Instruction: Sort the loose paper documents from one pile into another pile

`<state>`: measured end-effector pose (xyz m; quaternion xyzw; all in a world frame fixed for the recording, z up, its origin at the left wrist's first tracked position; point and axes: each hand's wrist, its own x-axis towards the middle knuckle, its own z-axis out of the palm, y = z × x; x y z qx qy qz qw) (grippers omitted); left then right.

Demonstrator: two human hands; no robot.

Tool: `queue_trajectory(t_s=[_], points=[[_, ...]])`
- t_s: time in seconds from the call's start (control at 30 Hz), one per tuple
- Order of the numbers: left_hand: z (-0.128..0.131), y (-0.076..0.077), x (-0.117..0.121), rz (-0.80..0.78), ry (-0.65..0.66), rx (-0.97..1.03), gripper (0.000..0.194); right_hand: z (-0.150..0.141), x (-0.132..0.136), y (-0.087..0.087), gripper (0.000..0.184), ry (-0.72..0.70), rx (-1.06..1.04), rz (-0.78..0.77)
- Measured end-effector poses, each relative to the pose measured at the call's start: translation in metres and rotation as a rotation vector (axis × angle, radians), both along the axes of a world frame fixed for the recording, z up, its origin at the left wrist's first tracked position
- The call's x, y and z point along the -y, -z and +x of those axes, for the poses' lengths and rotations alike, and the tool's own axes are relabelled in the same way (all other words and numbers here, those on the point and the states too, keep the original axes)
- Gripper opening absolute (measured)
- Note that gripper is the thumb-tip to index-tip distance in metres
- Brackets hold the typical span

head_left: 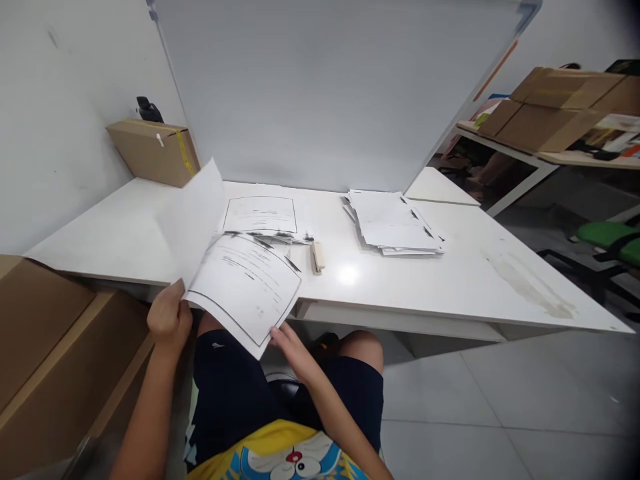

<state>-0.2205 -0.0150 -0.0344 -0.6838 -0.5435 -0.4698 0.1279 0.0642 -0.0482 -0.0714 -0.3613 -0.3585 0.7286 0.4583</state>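
Printed paper sheets with a dark border line hang over the desk's front edge, above my lap. My left hand is closed on their left side, where a blank white sheet stands lifted and curved. At the lower right corner, my right hand pinches the sheets' edge between thumb and fingers. Behind them a stack of printed papers lies on the desk. A cream stapler rests just right of that stack, touched by neither hand.
A second, uneven paper stack lies on the white desk. A cardboard box stands at the back left, and larger cartons sit by my left arm. A whiteboard rises behind. A green chair is far right.
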Motion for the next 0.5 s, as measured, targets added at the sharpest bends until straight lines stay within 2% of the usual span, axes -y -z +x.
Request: queue_trajectory(t_s=[0.07, 0.13, 0.27, 0.37, 0.43, 0.5], points=[[-0.006, -0.007, 0.012, 0.102, 0.082, -0.232, 0.039, -0.011, -0.003, -0.003, 0.062, 0.07, -0.19, -0.132], [-0.009, -0.018, 0.022, 0.102, 0.199, -0.391, 0.052, -0.005, -0.014, -0.013, 0.058, 0.151, -0.267, -0.192], [-0.01, -0.035, 0.039, -0.019, 0.434, -0.635, 0.066, 0.028, -0.033, -0.033, 0.05, 0.181, -0.159, -0.186], [-0.005, -0.036, 0.043, -0.091, 0.511, -0.739, 0.068, 0.045, -0.033, -0.042, 0.052, 0.095, -0.159, -0.181], [0.002, -0.031, 0.042, -0.125, 0.524, -0.769, 0.067, 0.049, -0.03, -0.044, 0.061, 0.046, -0.155, -0.17], [0.009, -0.025, 0.037, -0.14, 0.554, -0.804, 0.065, 0.052, -0.028, -0.044, 0.06, 0.044, -0.087, -0.156]])
